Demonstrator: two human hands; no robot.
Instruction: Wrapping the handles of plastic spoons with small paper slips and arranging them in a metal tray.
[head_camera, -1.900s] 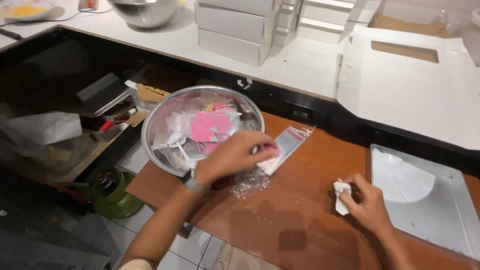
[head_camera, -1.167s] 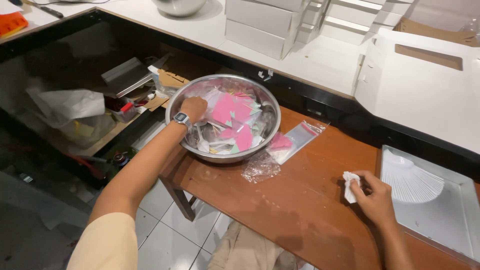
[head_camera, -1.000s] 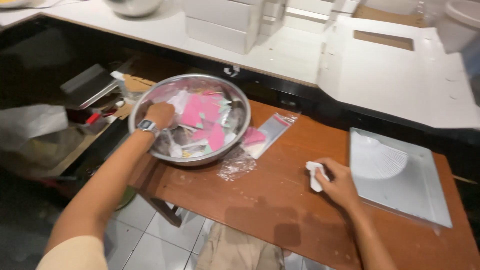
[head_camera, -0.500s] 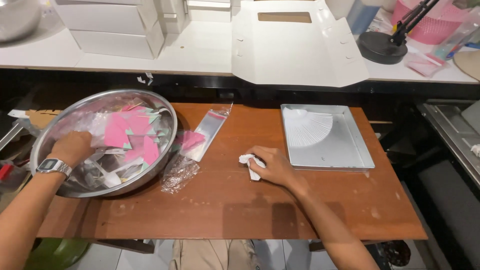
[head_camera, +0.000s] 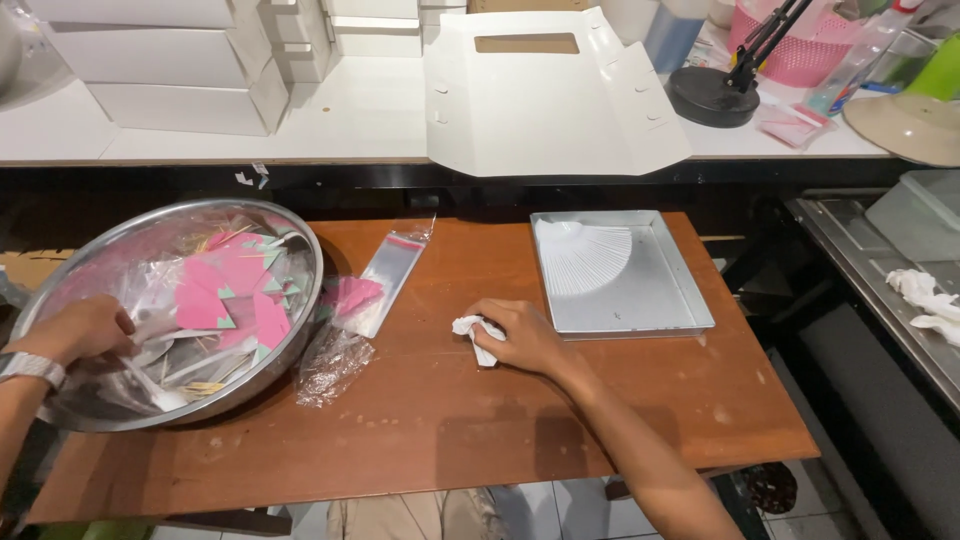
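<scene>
Sorting packets: I am reaching my left hand (head_camera: 85, 328) into the round steel bowl (head_camera: 300, 300).
Right hand (head_camera: 520, 335) is pinching a crumpled white tissue (head_camera: 470, 328); left fingers are curled, grip unclear.

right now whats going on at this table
A person works at a brown wooden table with bare hands. The left hand reaches into a big metal bowl full of pink paper pieces and clear wrappers. The right hand presses a crumpled white tissue against the tabletop. Between the hands lie clear plastic sleeves, one with something pink inside. A shallow metal tray holding a white paper fan sits just beyond the right hand.
</scene>
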